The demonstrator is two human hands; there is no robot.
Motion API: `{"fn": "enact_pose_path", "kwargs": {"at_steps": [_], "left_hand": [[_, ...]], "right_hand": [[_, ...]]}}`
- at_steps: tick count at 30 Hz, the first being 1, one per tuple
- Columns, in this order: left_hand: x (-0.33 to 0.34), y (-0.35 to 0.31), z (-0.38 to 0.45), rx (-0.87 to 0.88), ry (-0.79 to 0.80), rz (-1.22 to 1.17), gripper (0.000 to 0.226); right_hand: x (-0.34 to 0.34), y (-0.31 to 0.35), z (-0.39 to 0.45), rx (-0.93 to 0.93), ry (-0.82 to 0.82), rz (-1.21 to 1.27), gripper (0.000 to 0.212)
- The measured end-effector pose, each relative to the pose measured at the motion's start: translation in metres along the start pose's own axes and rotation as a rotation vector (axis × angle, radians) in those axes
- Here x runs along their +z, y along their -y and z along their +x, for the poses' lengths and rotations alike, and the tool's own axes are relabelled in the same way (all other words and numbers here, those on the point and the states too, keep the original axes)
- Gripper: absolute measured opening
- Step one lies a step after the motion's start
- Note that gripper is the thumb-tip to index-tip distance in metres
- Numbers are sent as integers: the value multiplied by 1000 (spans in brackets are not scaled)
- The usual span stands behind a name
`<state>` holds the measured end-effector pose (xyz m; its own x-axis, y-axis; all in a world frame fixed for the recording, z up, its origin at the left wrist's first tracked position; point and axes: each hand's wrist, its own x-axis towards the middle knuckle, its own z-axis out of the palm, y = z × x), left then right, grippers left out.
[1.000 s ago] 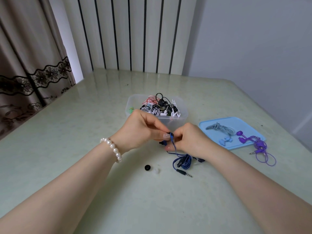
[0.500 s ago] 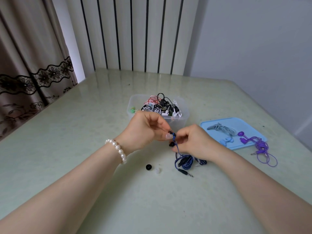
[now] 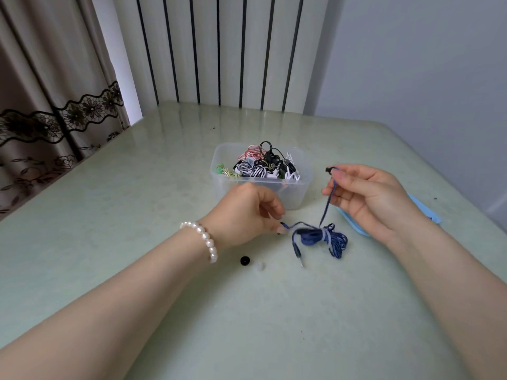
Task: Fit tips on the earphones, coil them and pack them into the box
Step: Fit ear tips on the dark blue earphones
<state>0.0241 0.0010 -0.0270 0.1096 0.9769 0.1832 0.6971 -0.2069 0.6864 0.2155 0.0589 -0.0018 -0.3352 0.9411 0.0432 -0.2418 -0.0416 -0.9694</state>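
Two hands: both mine, low over the pale green table [image 3: 137, 270], each pinching one end of the blue earphones [image 3: 321, 235].
Left hand [image 3: 244, 212]: fingers curled down, tips pinching one earbud at the table surface; a pearl bracelet [image 3: 204, 239] circles that wrist.
Right hand [image 3: 365, 193]: raised above and to the right of my left, thumb and fingers pinching the cable just under the other earbud [image 3: 329, 169], which pokes out at my fingertips.
Cable: hangs from my right hand to a bundle lying on the table between my hands, plug nearest me.
Loose tips: a black tip [image 3: 244, 260] and a clear tip [image 3: 259, 267] lie just beneath my left wrist.
Box [image 3: 299, 196]: clear plastic, beyond my left hand, full of coiled earphones.
Blue tray [image 3: 428, 212]: mostly hidden behind my right hand.
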Motion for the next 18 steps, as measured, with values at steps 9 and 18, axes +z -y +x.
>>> {"fn": "enact_pose_path", "kwargs": {"at_steps": [9, 18], "left_hand": [[-36, -12, -13, -143, 528, 236, 18], [-35, -9, -12, -151, 595, 273, 8]], "right_hand": [[5, -3, -3, -21, -23, -15, 19], [10, -10, -6, -18, 5, -95, 25]]}}
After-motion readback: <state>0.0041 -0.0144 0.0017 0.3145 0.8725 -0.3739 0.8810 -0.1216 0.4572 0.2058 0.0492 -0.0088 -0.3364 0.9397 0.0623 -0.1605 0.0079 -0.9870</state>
